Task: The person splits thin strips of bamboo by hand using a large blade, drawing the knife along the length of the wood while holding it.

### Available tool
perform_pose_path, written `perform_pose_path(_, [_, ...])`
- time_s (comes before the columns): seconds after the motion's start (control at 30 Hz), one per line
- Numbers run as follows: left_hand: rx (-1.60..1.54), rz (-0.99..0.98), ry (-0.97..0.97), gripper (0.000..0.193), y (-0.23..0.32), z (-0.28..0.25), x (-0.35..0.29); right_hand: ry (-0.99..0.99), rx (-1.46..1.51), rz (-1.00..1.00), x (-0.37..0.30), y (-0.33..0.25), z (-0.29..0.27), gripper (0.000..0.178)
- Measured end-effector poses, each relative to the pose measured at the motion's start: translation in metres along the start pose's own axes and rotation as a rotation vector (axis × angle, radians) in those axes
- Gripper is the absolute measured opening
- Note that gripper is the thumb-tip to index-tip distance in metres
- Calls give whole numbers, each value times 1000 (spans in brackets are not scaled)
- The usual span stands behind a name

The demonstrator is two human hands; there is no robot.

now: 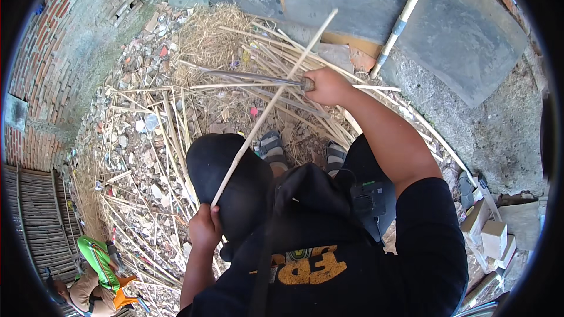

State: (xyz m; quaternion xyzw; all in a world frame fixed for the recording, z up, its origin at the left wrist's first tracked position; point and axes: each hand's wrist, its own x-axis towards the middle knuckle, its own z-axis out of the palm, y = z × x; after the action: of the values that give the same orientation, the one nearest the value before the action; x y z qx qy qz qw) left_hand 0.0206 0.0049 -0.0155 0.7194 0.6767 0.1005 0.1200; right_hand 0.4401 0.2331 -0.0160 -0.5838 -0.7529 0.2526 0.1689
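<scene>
My left hand [204, 229] is closed round the lower end of a long, pale bamboo stick [252, 130]. The stick slants up and away to the right, past my bent left knee. In my right hand [329, 87] is the handle of a machete [249, 75], its long, dark blade pointing left. Blade and stick cross just left of my right fist; I cannot tell whether they touch. Split bamboo strips [279, 53] lie heaped on the ground beyond, under and around the blade.
Rubble and loose strips cover the ground [138, 135], with dry straw [211, 32] at the back. Grey sheets [470, 29] and an upright pole [402, 20] stand far right. Blocks [494, 239] lie at right. Another person [97, 293] is at lower left, near a woven fence [41, 217].
</scene>
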Motion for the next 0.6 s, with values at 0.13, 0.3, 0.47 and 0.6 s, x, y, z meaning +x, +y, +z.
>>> perform_pose_path(0.13, [-37, 1, -55, 30, -6, -6, -1, 108, -107, -50, -5, -18, 7, 26])
perform_pose_path(0.3, [-56, 23, -74, 31, -10, -4, -1, -47, -111, -105, -6, -19, 1, 26])
perform_pose_path(0.47, [-31, 47, -56, 32, -10, -3, 6, 91, -32, -15, 0, -16, -4, 29])
perform_pose_path(0.6, [31, 23, 20, 29, -9, 1, -4, 4, -150, -135, -5, -26, 6, 27])
